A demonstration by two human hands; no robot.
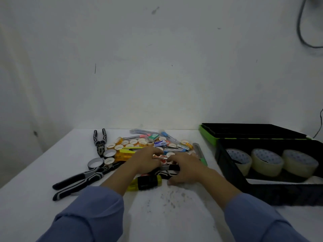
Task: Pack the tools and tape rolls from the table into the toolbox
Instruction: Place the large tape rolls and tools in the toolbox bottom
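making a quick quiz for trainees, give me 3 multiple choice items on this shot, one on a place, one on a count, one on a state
1. Where is the toolbox?
A. right of the pile
B. left of the pile
C. on the floor

2. How many large clear tape rolls stand in it?
A. one
B. three
C. five

3. What state is the toolbox lid in?
A. shut
B. open
C. missing

Answers:
1 A, it sits at the table's right edge.
2 B, three stand side by side.
3 B, the lid lies back behind the box while the left hand and right hand reach into the pile.
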